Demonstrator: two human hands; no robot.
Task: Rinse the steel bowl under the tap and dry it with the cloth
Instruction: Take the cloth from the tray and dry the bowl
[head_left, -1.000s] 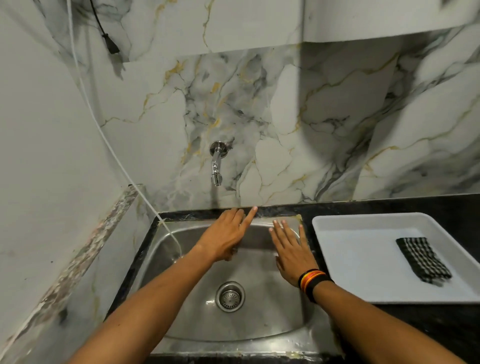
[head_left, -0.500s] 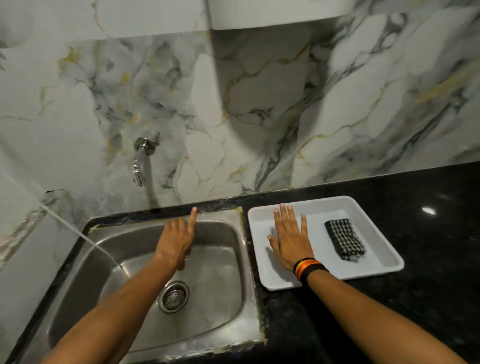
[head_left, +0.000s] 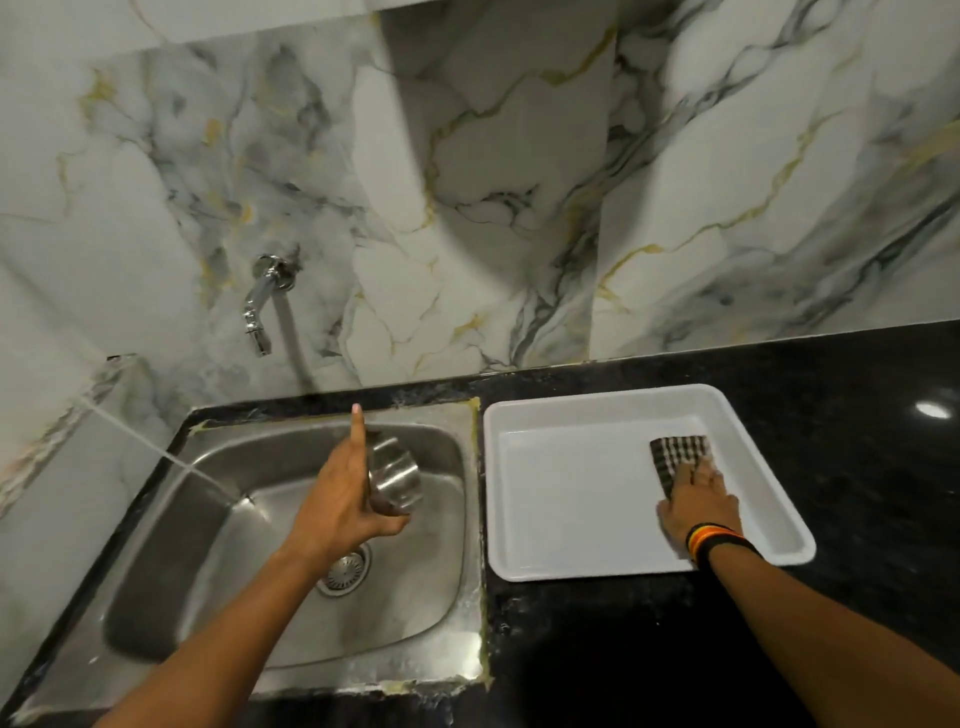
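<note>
My left hand (head_left: 345, 499) grips a small steel bowl (head_left: 395, 478) tilted on its side above the steel sink (head_left: 260, 525), with the index finger pointing up. The chrome tap (head_left: 262, 306) juts from the marble wall, up and to the left of the bowl; no water is seen running from it. A black-and-white checked cloth (head_left: 678, 453) lies in the white tray (head_left: 571, 493) on the right. My right hand (head_left: 698, 501) rests on the cloth's near end, fingers spread on it; a firm grip cannot be told.
Black stone counter (head_left: 857, 467) surrounds the sink and tray. A thin white hose (head_left: 135, 441) runs from the left wall into the sink. The drain (head_left: 345, 569) sits below my left wrist. Marble wall stands close behind.
The view has turned right. My left hand now holds the steel bowl over the sink. My right hand has moved from the tray's left side onto the cloth.
</note>
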